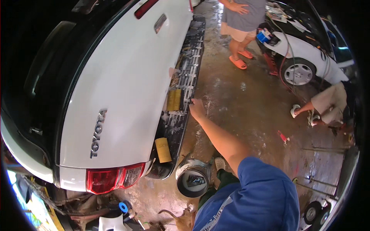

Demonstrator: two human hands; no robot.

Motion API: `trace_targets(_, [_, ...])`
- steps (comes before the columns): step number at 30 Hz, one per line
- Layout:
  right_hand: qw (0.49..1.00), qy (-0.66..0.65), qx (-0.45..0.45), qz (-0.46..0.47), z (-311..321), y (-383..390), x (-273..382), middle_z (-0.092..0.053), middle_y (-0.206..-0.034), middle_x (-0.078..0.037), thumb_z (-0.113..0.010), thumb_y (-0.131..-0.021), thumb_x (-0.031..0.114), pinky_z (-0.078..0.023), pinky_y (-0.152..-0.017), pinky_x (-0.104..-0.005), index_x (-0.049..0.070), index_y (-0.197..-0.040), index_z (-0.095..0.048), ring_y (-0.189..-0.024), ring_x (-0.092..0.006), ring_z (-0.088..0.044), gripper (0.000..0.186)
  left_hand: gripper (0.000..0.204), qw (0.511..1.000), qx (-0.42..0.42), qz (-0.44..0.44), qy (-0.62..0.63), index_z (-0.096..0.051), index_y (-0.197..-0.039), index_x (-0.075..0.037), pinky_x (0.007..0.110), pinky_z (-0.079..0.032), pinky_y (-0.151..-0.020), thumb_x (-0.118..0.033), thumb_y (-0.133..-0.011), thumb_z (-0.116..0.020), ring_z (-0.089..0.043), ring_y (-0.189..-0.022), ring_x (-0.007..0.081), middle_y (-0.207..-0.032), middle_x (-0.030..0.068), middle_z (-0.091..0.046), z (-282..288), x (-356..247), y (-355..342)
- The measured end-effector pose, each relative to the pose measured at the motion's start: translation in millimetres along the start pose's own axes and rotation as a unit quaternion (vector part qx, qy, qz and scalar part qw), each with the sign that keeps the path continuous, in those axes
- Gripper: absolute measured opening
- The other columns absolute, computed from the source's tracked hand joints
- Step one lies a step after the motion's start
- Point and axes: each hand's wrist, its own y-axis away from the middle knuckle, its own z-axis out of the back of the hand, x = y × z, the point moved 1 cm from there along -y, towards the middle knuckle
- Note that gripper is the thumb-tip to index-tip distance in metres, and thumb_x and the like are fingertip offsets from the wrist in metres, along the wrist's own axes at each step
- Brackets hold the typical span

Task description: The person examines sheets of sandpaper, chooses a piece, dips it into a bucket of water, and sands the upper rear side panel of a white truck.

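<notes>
My right hand [196, 107] is at the outer edge of a long black bumper step [165, 169] with scuffed, whitish patches, along a white car's rear door [115, 77]. Its fingers are bent together; what they hold, if anything, I cannot make out. Just left of it, yellow abrasive sheets [173, 100] lie on the step, and another curved yellow sheet [163, 150] lies lower down. A metal stool-like stand with a round container [192, 181] is by my legs. My left hand is not in view.
A person [239, 19] in orange sandals stands ahead. Another [327, 100] is low at the right, by a white car [316, 61] with hoses. A brown animal [181, 217] is below me. Car parts [111, 223] lie lower left; wheels [312, 213] lower right.
</notes>
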Motion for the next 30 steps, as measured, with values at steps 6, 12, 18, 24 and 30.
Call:
trace_targets(6, [0.991,0.119,0.058,-0.031,112.5,166.3,-148.9,-0.059,-0.122,-0.028,-0.058,-0.087,0.014,-0.042,-0.104,-0.0454,-0.002,-0.120,-0.063,-0.119,-0.0417,-0.054,0.037,0.042,0.997,0.048,-0.054,-0.019,-0.061,-0.121,-0.007,0.045,-0.050,-0.088,-0.040,-0.098,-0.048,-0.062,-0.106,0.0372,-0.115,0.0203,-0.065,25.4,13.4,-25.6])
trace_targets(12, [0.890,0.298,0.316,-0.140,257.0,459.0,-276.7,-0.053,-0.130,-0.032,-0.060,-0.085,0.027,-0.041,-0.102,-0.0530,0.000,-0.130,-0.054,-0.125,-0.0433,-0.050,0.053,0.044,0.986,0.116,-0.115,-0.026,-0.061,-0.122,-0.007,0.045,-0.050,-0.088,-0.042,-0.099,-0.047,-0.062,-0.106,0.0361,-0.115,0.0192,-0.065,49.2,21.9,-52.3])
trace_targets(18, [0.706,0.350,0.524,-0.325,277.2,651.1,-315.0,-0.068,-0.108,-0.027,-0.069,-0.071,0.032,-0.052,-0.086,-0.0493,0.000,-0.110,-0.069,-0.101,-0.0417,-0.066,0.050,0.046,0.965,0.193,-0.177,-0.010,-0.061,-0.123,-0.007,0.044,-0.050,-0.089,-0.044,-0.099,-0.045,-0.062,-0.107,0.0350,-0.116,0.0180,-0.065,59.1,18.9,-79.9])
trace_targets(24, [0.864,0.201,0.359,-0.291,241.8,662.2,-224.3,-0.070,-0.108,-0.020,-0.058,-0.087,0.029,-0.051,-0.088,-0.0500,0.008,-0.109,-0.072,-0.107,-0.0378,-0.065,0.034,0.048,0.946,0.275,-0.168,0.039,-0.061,-0.123,-0.008,0.043,-0.049,-0.090,-0.046,-0.100,-0.044,-0.063,-0.108,0.0339,-0.117,0.0169,-0.066,54.9,7.0,-85.6])
trace_targets(30, [0.876,0.247,0.335,-0.243,229.3,663.1,-217.9,-0.070,-0.102,-0.020,-0.059,-0.086,0.030,-0.052,-0.082,-0.0488,0.009,-0.103,-0.072,-0.099,-0.0368,-0.067,0.029,0.050,0.925,0.359,-0.109,0.067,-0.060,-0.124,-0.008,0.043,-0.049,-0.091,-0.048,-0.100,-0.042,-0.063,-0.108,0.0328,-0.117,0.0157,-0.066,96.8,15.3,-72.1])
